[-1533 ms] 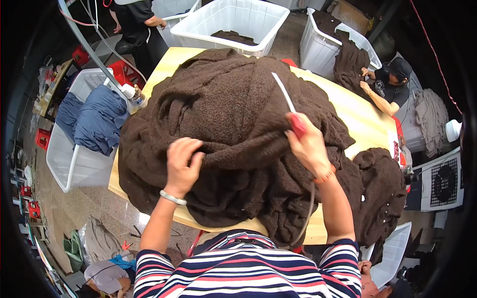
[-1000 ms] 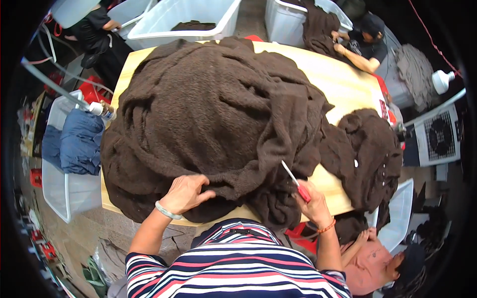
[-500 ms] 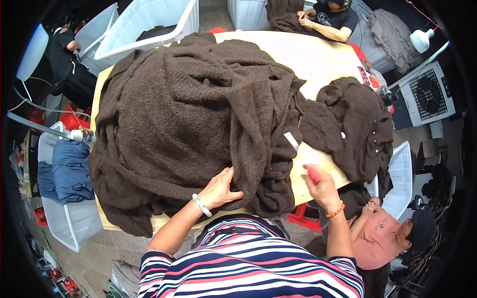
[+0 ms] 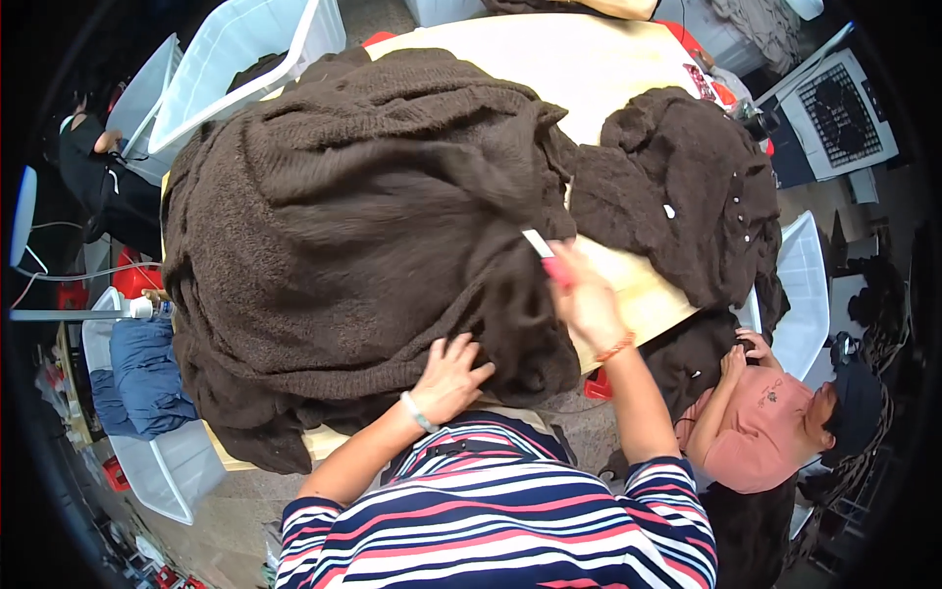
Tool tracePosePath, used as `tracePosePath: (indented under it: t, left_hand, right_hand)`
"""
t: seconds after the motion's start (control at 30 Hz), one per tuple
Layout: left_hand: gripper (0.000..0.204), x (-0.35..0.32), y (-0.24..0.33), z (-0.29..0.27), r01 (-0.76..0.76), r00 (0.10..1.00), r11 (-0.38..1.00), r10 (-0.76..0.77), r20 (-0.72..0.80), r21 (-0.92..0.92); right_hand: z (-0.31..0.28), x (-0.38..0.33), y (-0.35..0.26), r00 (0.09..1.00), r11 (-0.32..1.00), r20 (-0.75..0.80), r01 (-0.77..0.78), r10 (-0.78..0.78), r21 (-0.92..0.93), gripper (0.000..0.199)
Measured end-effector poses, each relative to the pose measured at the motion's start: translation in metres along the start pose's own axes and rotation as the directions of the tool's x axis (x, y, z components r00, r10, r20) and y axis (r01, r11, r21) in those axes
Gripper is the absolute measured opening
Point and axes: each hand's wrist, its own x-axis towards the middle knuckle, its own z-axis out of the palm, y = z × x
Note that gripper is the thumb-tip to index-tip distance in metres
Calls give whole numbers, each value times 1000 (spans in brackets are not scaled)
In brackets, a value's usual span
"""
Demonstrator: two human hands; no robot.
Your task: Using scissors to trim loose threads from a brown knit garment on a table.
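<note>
A big heap of dark brown knit garments [image 4: 294, 265] covers the table in front of me. My left hand [image 4: 453, 383] lies on the near edge of the heap with its fingers spread, pressing on the knit. Right of the heap, my right hand [image 4: 587, 304] is closed around a small pink-red tool [image 4: 557, 272], its kind too blurred to tell. A narrow white strip [image 4: 537, 243] shows right by the tool's tip, against the brown fabric; I cannot tell whether it is a label or part of the tool. The cloth in the middle is smeared by motion.
Another brown garment [image 4: 677, 196] with small white spots lies on the pale table [image 4: 628, 69] to the right. A co-worker in a pink shirt [image 4: 751, 432] sits close by my right arm. White bins [image 4: 235, 79] stand far left, and one holds blue cloth [image 4: 147, 363].
My right hand has moved up and left to the heap with the pink-red tool. The fabric fold by my left hand has swung away, and that hand has shifted slightly right. The view has shifted.
</note>
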Motion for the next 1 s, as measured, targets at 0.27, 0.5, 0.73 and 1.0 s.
tracePosePath:
  t: [0.27, 0.5, 0.73, 1.0]
  left_hand:
    - [63, -25, -21, -6, 50, 913, 999, -42, -405, 11]
    - [58, 11, -49, 14, 140, 988, 853, -86, -128, 503]
    - [70, 17, -67, -34, 190, 969, 981, -183, 169, -28]
    - [30, -8, -63, -80, 359, 915, 112, -238, 325, -927]
  right_hand:
    - [-56, -95, 57, 873, 884, 348, -424, 342, 195, 35]
    - [-48, -131, 14, 916, 882, 135, -401, 379, 247, 36]
    - [-20, -189, 7, 899, 868, 95, -438, 428, 233, 36]
    - [-13, -181, -39, 978, 947, 111, -202, 179, 249, 42]
